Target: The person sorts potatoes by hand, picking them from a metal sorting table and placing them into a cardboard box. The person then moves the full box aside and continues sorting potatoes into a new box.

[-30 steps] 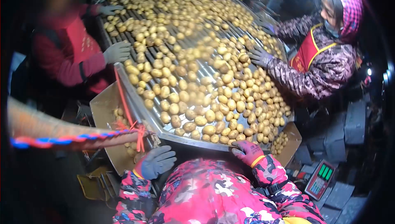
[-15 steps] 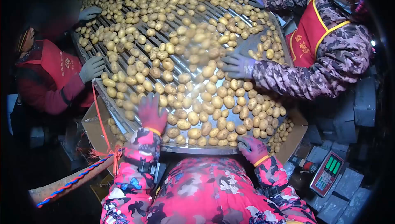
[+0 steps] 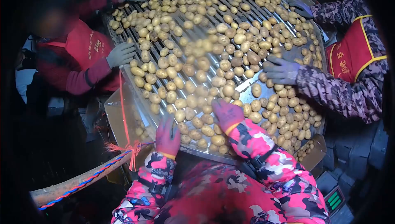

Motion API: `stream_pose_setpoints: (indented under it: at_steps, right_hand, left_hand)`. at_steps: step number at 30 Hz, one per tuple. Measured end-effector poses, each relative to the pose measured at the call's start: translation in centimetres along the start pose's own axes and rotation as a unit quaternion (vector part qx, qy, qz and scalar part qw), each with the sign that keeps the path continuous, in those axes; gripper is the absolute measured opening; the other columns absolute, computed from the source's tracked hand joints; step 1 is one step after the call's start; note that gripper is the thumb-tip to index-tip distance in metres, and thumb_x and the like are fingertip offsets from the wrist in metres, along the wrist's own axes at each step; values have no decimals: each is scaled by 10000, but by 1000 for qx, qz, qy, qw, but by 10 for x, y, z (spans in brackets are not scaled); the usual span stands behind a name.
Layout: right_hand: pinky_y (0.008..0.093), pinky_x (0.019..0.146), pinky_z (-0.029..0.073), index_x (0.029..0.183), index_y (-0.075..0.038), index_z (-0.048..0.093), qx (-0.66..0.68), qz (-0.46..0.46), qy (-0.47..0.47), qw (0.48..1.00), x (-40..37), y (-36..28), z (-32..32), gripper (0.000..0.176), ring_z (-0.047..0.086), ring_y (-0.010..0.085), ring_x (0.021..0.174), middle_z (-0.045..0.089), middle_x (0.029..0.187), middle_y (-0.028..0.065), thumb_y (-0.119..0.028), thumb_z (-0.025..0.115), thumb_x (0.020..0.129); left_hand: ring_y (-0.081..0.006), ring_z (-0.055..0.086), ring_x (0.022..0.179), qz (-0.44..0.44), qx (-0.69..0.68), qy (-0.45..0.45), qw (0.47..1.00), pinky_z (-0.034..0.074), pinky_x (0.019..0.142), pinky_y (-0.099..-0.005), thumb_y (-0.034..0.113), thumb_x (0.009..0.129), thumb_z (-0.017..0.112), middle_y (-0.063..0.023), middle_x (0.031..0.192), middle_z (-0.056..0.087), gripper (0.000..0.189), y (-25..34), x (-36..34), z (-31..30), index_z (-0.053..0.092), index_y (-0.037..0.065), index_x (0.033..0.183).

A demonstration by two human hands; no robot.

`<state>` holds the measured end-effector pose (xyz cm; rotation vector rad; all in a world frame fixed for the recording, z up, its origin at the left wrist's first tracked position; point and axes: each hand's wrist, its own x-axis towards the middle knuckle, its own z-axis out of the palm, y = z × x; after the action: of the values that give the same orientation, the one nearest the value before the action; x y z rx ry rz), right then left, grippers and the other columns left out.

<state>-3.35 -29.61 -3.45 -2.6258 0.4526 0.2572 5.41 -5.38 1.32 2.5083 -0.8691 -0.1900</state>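
Potatoes (image 3: pixel 207 131) cover a slatted sorting table that ends in a metal tray (image 3: pixel 245 94) in front of me. My left hand (image 3: pixel 168 138), in a pink-purple glove, is at the tray's front left edge with its fingers stretched forward, beside the nearest potatoes. Farther right, my right hand (image 3: pixel 228 115), gloved alike, reaches in among the potatoes. Its fingers point forward and hold no potato that I can see; the fingertips are partly hidden. A blurred smear covers some potatoes in mid-table.
At the left, a co-worker's gloved hand (image 3: pixel 120 54) rests on the table's rim. Another co-worker's gloved hand (image 3: pixel 281 70) touches potatoes at the right. A cardboard box (image 3: pixel 120 115), red cord (image 3: pixel 123 100) and wire-wrapped pipe (image 3: pixel 86 180) are at left; a lit scale display (image 3: pixel 335 199) is lower right.
My right hand has moved from the front edge forward and left into the potatoes. My left hand has drawn back toward the front edge. The view has shifted, and more bare tray shows.
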Motion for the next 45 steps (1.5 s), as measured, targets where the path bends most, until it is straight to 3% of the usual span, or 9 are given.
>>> stream_pose_setpoints:
  at_steps: [6,9,13,18,23,26,29,34,45]
  right_hand:
    - [406,840,519,1248,-118,593,358,52,0,932,4,6,-41,354,641,277,1050,644,1124,118,-203,617,905]
    - [334,843,520,1303,-13,464,750,132,-101,640,-32,33,-30,527,623,192,1019,629,1067,82,-194,698,867]
    - [319,819,534,1273,51,393,589,77,-47,803,-86,39,-52,560,619,161,1021,617,1115,106,-154,713,861]
    - [264,684,471,1145,-105,654,832,101,53,543,-154,53,-4,267,576,136,823,637,1043,66,-281,502,1015]
    - [246,611,469,1269,-107,619,766,133,20,628,-247,45,11,367,619,148,860,638,1057,87,-314,537,977]
    - [239,583,459,1335,-101,567,916,171,87,353,-248,10,19,431,615,136,781,634,1094,85,-356,548,988]
    - [229,578,448,1103,-112,608,805,96,143,568,-258,34,58,281,554,91,685,584,865,-12,-366,551,995]
    - [323,824,529,1462,-115,381,877,204,392,187,-350,60,2,820,532,242,1215,494,1414,110,-723,402,913]
    - [413,1079,390,1496,-68,344,284,291,312,858,-245,118,-15,698,461,297,1324,445,1463,168,-272,652,904]
  left_hand:
    - [-434,545,1186,-53,186,-162,968,451,979,-512,511,862,581,-267,1404,464,705,33,75,26,409,180,1460]
    - [-460,528,1210,-121,156,-233,952,432,1015,-512,573,810,607,-295,1391,460,864,35,103,32,345,105,1488]
    - [-449,501,1251,-141,148,-258,944,419,1038,-516,606,703,713,-320,1388,453,1032,21,128,56,329,55,1486]
    - [-410,531,1213,-101,58,-236,965,441,1011,-478,499,625,834,-274,1304,543,883,-10,135,56,539,18,1305]
    - [-385,536,1118,72,-140,2,988,438,990,-444,232,810,747,-230,1194,552,528,61,68,51,561,-11,1241]
    - [-380,578,1103,266,-199,-309,891,439,980,-442,333,782,774,-204,1191,613,640,133,10,55,555,21,1296]
    - [-366,516,1235,468,-223,-356,777,384,1080,-442,293,804,774,-193,1330,547,707,191,-10,56,488,23,1391]
    - [-388,553,1179,304,-219,-278,885,434,1018,-457,201,841,702,-217,1249,594,536,138,-5,70,548,4,1315]
    - [-437,354,1353,271,93,3,958,242,1121,-574,224,840,625,-214,1436,444,639,-4,12,63,436,18,1414]
